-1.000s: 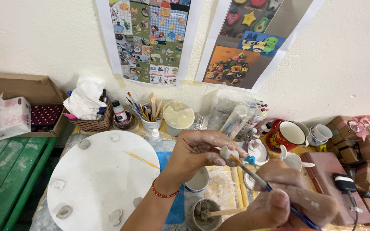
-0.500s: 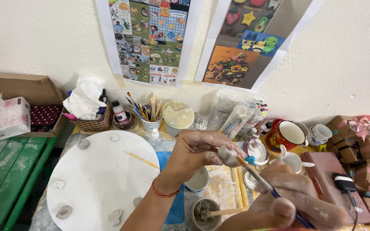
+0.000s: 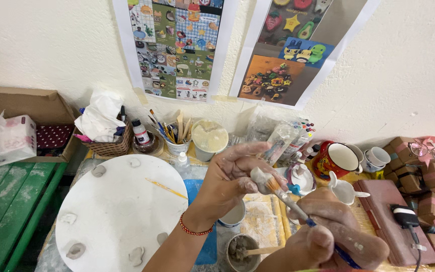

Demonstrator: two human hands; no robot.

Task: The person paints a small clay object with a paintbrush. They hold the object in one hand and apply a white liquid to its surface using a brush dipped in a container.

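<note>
My left hand (image 3: 230, 176), smeared with pale clay and wearing a red bead bracelet, pinches a small white clay piece (image 3: 259, 177) between thumb and fingers above the table. My right hand (image 3: 336, 234) at the lower right grips a paintbrush (image 3: 298, 209) with a blue handle. The brush bristles touch the clay piece. Below the hands stands a small cup of grey slip (image 3: 240, 249) with a wooden stick in it.
A round white board (image 3: 119, 211) with clay lumps on its rim lies at left. Behind stand a jar of brushes (image 3: 177, 136), a basket with tissue (image 3: 104, 136), a lidded cup (image 3: 209, 140), a red mug (image 3: 336, 160), white cups, gift boxes with glasses (image 3: 431, 179), a tissue box (image 3: 11, 141).
My right hand has slid a little right and down with the brush. The left hand keeps hold of the clay piece, turned slightly.
</note>
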